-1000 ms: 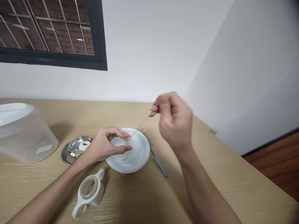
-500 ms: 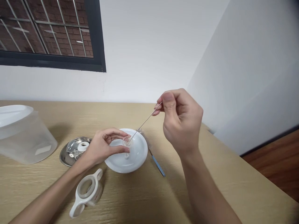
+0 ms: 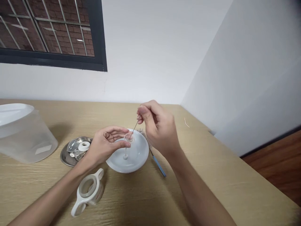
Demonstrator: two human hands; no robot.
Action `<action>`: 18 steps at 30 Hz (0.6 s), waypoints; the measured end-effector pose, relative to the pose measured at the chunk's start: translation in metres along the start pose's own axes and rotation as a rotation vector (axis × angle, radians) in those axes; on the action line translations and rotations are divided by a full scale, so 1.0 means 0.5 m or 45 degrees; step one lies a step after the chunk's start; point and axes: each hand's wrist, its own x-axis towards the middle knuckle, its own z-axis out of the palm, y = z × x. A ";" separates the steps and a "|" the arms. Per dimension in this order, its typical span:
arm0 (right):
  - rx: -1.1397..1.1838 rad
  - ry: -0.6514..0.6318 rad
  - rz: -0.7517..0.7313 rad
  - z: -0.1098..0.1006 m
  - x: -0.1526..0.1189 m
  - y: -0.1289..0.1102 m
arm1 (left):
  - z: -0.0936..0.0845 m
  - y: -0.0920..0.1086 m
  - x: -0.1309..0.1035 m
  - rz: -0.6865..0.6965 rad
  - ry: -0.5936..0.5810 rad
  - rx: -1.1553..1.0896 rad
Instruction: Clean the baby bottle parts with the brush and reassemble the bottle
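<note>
Over a white bowl [image 3: 138,157], my left hand [image 3: 107,142] pinches a small clear round piece [image 3: 128,137] between thumb and fingers. Below that piece hangs a thin pale tube with a whitish end [image 3: 125,156], over the bowl's inside. My right hand [image 3: 158,124], closed, grips a thin metal wire [image 3: 135,126] between thumb and forefinger. The wire slants down into the opening of the clear piece; its lower end is hidden there. Partly behind the right hand and beside the bowl lies a bristle brush with a blue handle [image 3: 159,165].
A white ring with two handles [image 3: 88,191] lies in front of the bowl. A metal tray [image 3: 67,160] holds clear and white parts. At the left is a translucent lidded tub [image 3: 28,138]. A small pale strip [image 3: 186,122] lies near the right back edge.
My right hand has moved down and left, toward the clear piece, and less wire shows between them. More of the tube shows under my left hand.
</note>
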 end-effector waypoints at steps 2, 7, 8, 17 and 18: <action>0.042 -0.062 0.054 0.017 -0.004 0.013 | -0.002 0.003 0.004 0.005 0.054 -0.043; 0.050 -0.118 0.111 0.044 -0.008 0.040 | -0.015 0.000 0.016 0.019 0.094 -0.112; 0.042 -0.119 0.112 0.047 -0.008 0.043 | -0.017 -0.002 0.018 0.014 0.082 -0.122; -0.049 -0.203 -0.082 0.067 -0.021 0.050 | -0.033 -0.018 0.025 0.061 -0.036 -0.314; -0.045 -0.197 -0.082 0.067 -0.021 0.048 | -0.035 -0.018 0.026 0.040 -0.046 -0.336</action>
